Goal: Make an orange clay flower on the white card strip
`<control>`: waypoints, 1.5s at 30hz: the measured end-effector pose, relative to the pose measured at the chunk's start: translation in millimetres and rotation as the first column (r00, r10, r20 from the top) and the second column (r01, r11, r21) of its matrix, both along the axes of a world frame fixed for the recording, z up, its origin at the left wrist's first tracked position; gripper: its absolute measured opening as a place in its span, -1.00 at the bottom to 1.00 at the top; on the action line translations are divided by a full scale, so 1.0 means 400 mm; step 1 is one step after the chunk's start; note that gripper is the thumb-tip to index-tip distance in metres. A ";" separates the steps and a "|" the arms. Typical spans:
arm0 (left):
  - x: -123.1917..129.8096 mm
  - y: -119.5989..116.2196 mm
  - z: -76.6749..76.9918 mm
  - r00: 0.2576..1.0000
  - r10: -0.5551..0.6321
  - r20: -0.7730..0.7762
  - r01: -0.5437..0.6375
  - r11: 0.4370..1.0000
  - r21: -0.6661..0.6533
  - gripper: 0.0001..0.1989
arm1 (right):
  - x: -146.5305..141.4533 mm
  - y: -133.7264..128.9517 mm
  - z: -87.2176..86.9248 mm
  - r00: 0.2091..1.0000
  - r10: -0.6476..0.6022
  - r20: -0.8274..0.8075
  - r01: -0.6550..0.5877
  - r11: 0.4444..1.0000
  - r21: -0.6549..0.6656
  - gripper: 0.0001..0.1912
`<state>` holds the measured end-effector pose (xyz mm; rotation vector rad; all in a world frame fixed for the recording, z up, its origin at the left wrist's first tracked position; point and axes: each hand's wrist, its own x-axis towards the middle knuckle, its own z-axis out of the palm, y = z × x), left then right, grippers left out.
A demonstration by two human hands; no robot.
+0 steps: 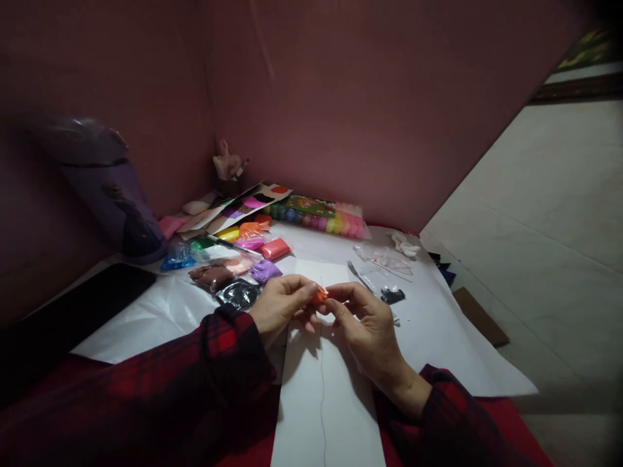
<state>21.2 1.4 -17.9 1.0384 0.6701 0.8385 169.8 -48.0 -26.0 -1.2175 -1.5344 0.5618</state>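
Between my two hands is a small orange lump of modelling clay [319, 296], with a bit of white at its upper edge. My left hand [285, 305] pinches it from the left with thumb and forefinger. From the right, the fingertips of my right hand [372, 327] close on its other side. Both hands hover over a long white sheet [302, 415], along which runs a thin dark wavy line [323, 395]. Packets of soft clay lie beyond my left hand, among them a purple one [264, 271], a black one [238, 294] and a red one [275, 249].
A fork [359, 275], clear plastic wrappers [382, 258] and a black piece [392, 296] lie to the right. At the back are a long pack of coloured clay [316, 216] and a colour-marked sheet [250, 202]. A purple container [109, 188] and a dark flat object [104, 292] stand left.
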 end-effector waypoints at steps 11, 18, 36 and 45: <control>-0.005 0.000 0.004 0.999 -0.004 0.047 0.009 0.996 -0.092 -0.64 | 0.003 0.001 0.002 0.998 0.002 0.062 -0.003 1.000 0.016 -0.93; -0.003 0.003 -0.001 0.998 -0.032 0.045 0.035 0.998 -0.056 -0.65 | 0.001 0.001 0.011 0.998 -0.002 0.071 -0.001 0.999 0.039 -0.90; -0.004 0.002 0.002 0.990 0.069 -0.120 -0.061 0.996 0.073 -0.57 | 0.004 0.001 0.009 0.995 -0.074 0.066 0.072 0.997 0.034 -0.90; -0.001 0.000 -0.004 1.000 -0.003 0.008 0.003 0.999 0.037 -0.61 | 0.006 0.001 0.009 0.993 -0.073 0.096 0.068 0.996 0.057 -0.89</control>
